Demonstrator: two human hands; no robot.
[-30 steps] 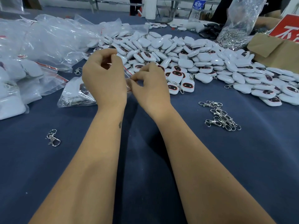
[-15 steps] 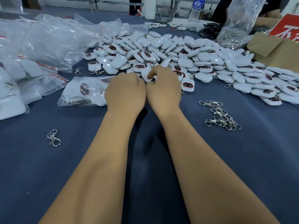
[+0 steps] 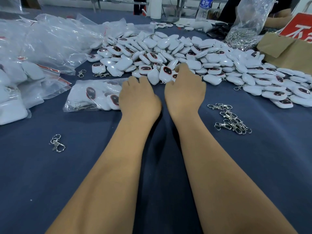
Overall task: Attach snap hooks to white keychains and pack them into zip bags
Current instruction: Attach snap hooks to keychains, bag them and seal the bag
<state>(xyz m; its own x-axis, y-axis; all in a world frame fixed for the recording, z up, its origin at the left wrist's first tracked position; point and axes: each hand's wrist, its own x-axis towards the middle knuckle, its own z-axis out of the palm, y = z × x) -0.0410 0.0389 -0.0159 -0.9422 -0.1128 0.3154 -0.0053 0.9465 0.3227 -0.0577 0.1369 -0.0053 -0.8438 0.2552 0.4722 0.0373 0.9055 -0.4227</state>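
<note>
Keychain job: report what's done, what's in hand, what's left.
Done: a filled zip bag lies beside the left hand, more filled bags at far left. In hand: the right hand reaches into the keychain pile. Left: that big pile, and loose hooks.

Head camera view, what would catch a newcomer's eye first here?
The big heap of white keychains spread across the far side of the blue table. Next, both hands at its near edge, the left hand by a filled zip bag, and a cluster of snap hooks at right.
</note>
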